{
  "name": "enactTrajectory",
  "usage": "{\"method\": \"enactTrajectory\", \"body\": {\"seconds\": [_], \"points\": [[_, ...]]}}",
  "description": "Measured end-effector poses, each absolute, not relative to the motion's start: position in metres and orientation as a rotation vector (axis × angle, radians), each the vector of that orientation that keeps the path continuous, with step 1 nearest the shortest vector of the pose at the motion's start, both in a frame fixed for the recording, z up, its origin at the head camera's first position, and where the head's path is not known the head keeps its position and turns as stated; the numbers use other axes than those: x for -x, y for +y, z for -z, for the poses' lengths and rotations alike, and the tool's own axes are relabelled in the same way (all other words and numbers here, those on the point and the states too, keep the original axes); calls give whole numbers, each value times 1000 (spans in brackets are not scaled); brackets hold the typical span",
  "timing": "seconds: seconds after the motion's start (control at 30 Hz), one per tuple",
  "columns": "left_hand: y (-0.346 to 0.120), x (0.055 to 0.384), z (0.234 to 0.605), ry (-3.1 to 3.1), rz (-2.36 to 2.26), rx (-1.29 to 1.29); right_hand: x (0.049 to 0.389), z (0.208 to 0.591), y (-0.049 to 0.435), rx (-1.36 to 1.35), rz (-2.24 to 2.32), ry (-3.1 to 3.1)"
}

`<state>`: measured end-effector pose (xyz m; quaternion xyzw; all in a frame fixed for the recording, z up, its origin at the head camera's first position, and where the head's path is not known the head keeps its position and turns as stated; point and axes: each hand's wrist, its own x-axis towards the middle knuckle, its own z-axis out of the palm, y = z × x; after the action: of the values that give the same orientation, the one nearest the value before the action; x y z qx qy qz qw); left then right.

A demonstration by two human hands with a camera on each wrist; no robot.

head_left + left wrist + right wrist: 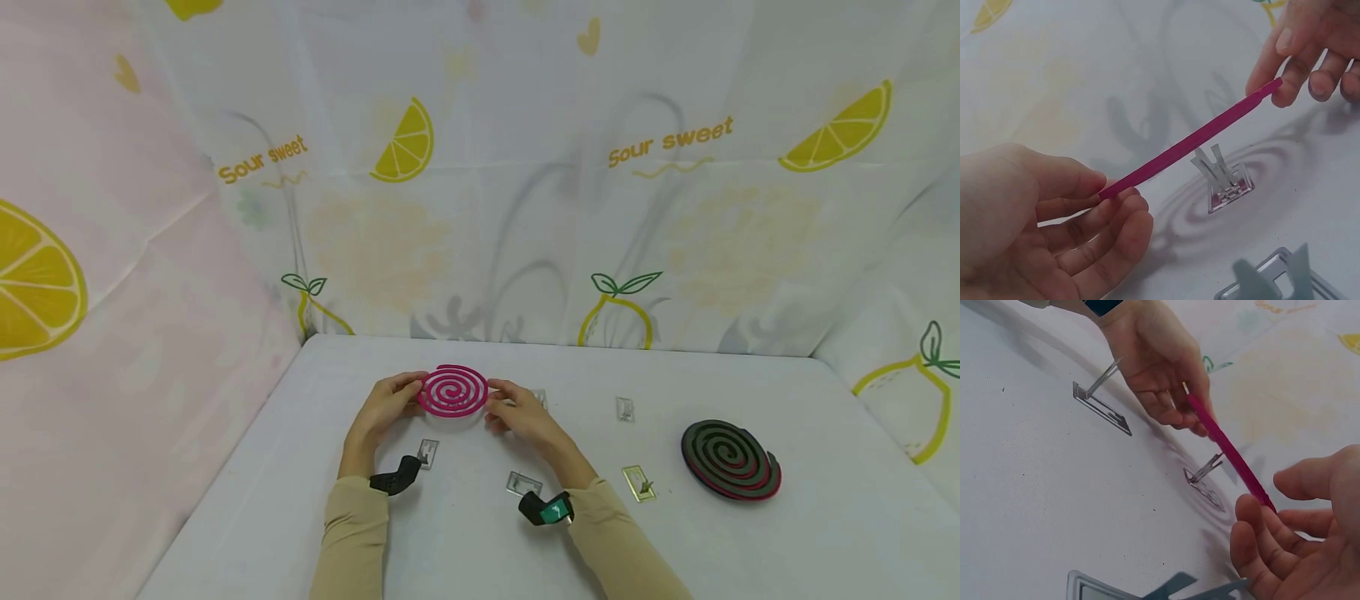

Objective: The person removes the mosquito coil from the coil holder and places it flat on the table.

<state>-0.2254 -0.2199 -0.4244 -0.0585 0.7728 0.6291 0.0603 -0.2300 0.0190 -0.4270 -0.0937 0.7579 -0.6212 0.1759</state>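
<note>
A flat pink mosquito coil [453,391] is held over the table between both hands. My left hand [384,408] pinches its left edge between thumb and fingers. At the opposite edge, my right hand [525,410] touches the coil with its fingers. The right thumb stands apart from the coil in the right wrist view. The coil tilts in the left wrist view. Under it stands a small metal coil stand [1232,187] with two upright prongs, not touching it. Another metal stand [428,452] lies near the left wrist.
Further metal stands lie by the right forearm [523,483], behind the right hand [542,400] and farther right [625,408]. A gold-coloured stand [639,483] lies nearby. Dark green and pink coils [727,458] are stacked at right on the white table [450,550]. Printed cloth [480,225] hangs behind.
</note>
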Motion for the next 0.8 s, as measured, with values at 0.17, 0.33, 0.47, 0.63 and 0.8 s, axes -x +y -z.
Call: {"method": "enactTrajectory", "body": {"seconds": [0.17,0.33,0.47,0.63,0.8], "points": [[-220,226,425,2345,-1904,170,229,425,20,269,1758,2152],[-221,226,424,2341,-1920,138,229,423,22,282,1756,2144],[-221,226,422,2348,-1918,122,228,423,22,316,1768,2131],[-221,225,419,2368,-1905,119,228,421,24,340,1775,2139],[-220,225,414,2353,-1914,117,228,419,26,371,1805,2130]]}}
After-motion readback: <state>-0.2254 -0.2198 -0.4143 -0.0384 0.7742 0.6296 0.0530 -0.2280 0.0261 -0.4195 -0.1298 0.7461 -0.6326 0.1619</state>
